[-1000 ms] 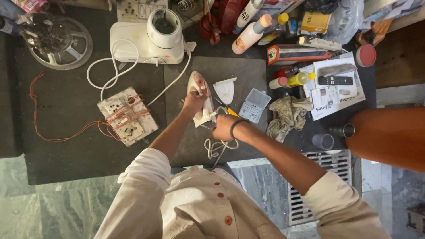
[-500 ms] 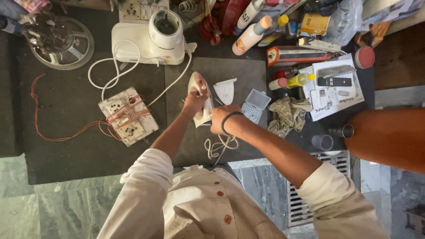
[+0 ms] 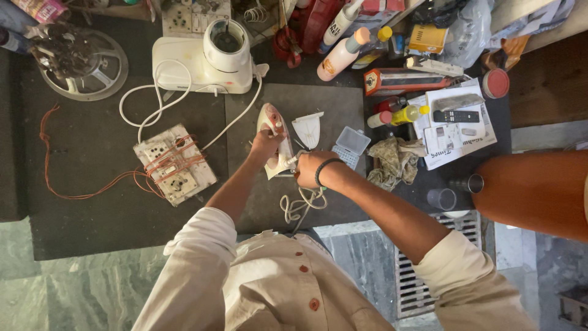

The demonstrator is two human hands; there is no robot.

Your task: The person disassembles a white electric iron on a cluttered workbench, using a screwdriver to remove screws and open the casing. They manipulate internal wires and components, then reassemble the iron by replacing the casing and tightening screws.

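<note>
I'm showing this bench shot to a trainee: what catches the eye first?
At the centre, the left hand steadies a white clothes iron on the dark mat while the right hand works at its rear end, its cord coiled below. Behind sits a white mixer base; left of the iron, a switchboard wound with red wire.

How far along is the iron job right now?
Done: a white cover piece lies off, beside the iron. In hand: left hand steadies the iron, right hand works at its rear, by the cord. Left: the cover is not yet back on.
</note>
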